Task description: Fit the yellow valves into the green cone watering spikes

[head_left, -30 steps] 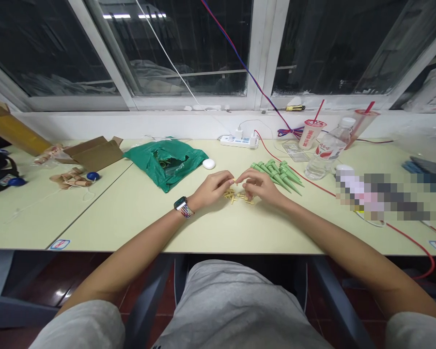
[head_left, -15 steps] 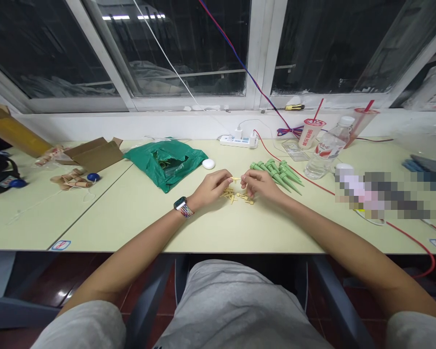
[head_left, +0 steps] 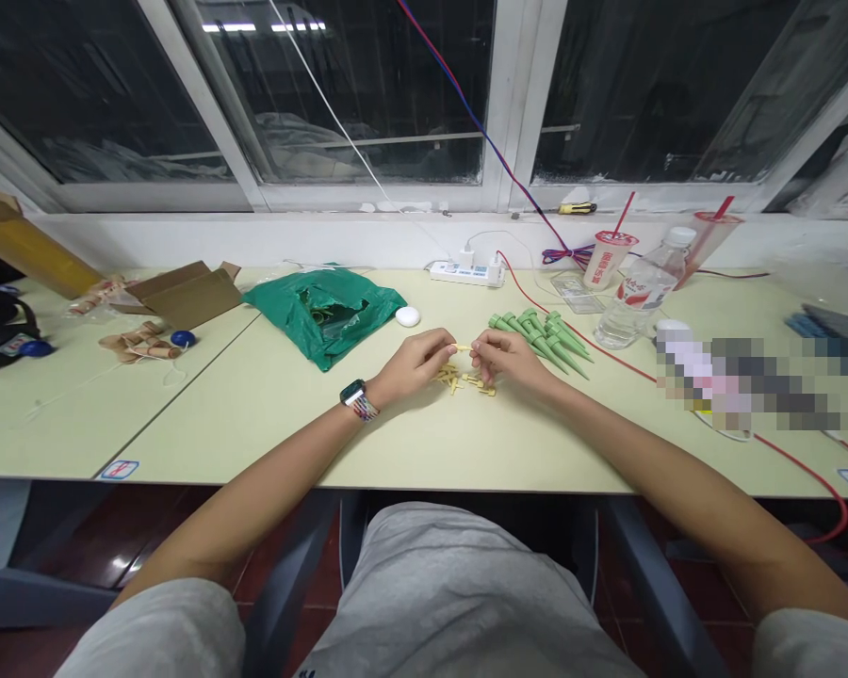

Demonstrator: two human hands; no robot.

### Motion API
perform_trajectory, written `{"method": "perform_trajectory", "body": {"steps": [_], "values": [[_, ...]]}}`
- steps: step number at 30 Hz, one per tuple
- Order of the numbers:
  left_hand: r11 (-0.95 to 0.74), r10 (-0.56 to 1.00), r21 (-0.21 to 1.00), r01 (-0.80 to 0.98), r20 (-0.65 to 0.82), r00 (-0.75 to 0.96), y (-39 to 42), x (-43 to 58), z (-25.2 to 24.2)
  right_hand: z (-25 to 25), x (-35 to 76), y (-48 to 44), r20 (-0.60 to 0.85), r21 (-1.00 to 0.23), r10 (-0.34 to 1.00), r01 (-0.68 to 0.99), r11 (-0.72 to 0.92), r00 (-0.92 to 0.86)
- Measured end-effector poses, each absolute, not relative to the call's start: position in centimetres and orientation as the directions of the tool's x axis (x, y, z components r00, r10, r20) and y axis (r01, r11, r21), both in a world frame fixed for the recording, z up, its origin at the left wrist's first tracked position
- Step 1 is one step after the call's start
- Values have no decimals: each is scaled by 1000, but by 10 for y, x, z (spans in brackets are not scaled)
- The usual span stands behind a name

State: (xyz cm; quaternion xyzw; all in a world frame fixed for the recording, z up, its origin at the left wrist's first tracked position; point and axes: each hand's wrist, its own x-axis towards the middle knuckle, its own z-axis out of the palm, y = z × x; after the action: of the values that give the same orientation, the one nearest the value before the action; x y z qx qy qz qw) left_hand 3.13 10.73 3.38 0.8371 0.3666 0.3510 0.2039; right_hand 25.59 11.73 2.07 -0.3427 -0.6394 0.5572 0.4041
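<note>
Thumb and fingertips of the right hand [head_left: 510, 360], looser a second ago, have drawn together on the small yellow piece [head_left: 462, 348]; the left hand [head_left: 415, 363] has scarcely shifted. Right of the green bag [head_left: 289, 306] and nearer than it, loose yellow pieces [head_left: 453, 385] lie in two little clusters on the table [head_left: 396, 443]. Just beyond these, also right of and nearer than the bag, the small yellow piece bridges the hands: each pinches one end, its long axis running sideways, about equally close to both; the fingers hide its ends. Farther right of the bag, green spikes [head_left: 533, 331] lie bunched, tips angled nearer and right. The green bag itself gapes, its dark contents [head_left: 321, 318] unclear. Left of it sits an open cardboard box [head_left: 190, 294], inside not visible; well right of it stand a clear bottle [head_left: 636, 297] and two cups [head_left: 608, 262], their fill impossible to tell.
</note>
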Motion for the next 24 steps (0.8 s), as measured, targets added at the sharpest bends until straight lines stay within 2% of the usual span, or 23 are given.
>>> {"method": "perform_trajectory", "body": {"steps": [5, 10, 12, 20, 22, 24], "values": [[-643, 761, 611, 462, 441, 477, 108, 31, 33, 23, 258, 116, 189, -981, 900, -41, 188, -393], [-646, 758, 606, 463, 443, 478, 109, 31, 32, 24, 256, 116, 34, -999, 901, -4, 35, -432], [-648, 757, 601, 467, 443, 481, 109, 31, 32, 22, 255, 116, 19, -1000, 898, -16, 13, -439], [-645, 759, 604, 467, 441, 478, 112, 30, 29, 14, 255, 125, 118, -992, 964, -71, 104, -238], [-664, 744, 579, 473, 453, 491, 113, 29, 27, 14, 256, 128, 145, -989, 969, -56, 136, -202], [-709, 704, 505, 491, 484, 519, 114, 30, 26, 16, 259, 130, 176, -984, 969, -56, 169, -174]]}}
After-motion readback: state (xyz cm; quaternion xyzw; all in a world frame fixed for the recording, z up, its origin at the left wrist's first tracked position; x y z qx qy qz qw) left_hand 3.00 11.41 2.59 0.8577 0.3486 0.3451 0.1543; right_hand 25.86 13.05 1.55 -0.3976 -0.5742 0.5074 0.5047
